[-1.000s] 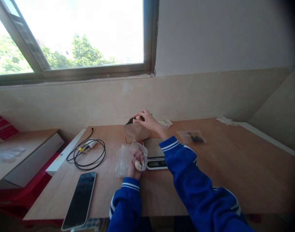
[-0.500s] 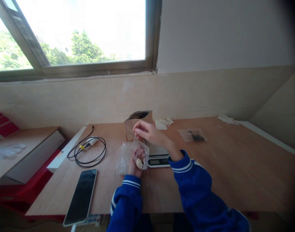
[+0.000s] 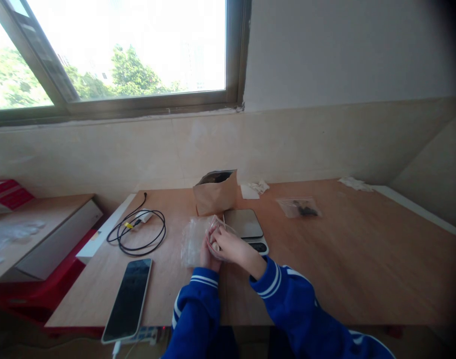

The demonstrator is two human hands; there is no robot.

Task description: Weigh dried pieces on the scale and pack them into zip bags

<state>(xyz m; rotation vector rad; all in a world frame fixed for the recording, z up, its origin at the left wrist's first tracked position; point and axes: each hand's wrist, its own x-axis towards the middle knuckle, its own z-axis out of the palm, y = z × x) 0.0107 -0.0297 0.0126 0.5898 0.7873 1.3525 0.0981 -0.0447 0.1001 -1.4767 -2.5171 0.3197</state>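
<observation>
My left hand [image 3: 206, 257] is closed around a small clear zip bag [image 3: 213, 222], held up over the table just left of the scale. A pale round piece [image 3: 215, 246] shows in the bag, close to my fingers. My right hand [image 3: 233, 246] reaches to the bag's mouth with its fingers curled in, and the fingertips are partly hidden by the plastic. Whether they grip the piece, I cannot make out. Under and left of my left hand lie flat clear plastic bags [image 3: 191, 244]. A digital scale [image 3: 245, 224] with a metal plate sits behind my right hand.
Behind the hands stands an open brown paper bag [image 3: 216, 197], beside crumpled white paper [image 3: 258, 187]. A clear bag with dark pieces [image 3: 299, 207] lies farther right. On the left are a coiled black cable [image 3: 138, 251] and a phone [image 3: 128, 296] at the table's front edge.
My right hand has come down from above the bag, and its fingers now sit at the bag's mouth. The scale's metal plate is uncovered. My left hand stays nearly in place.
</observation>
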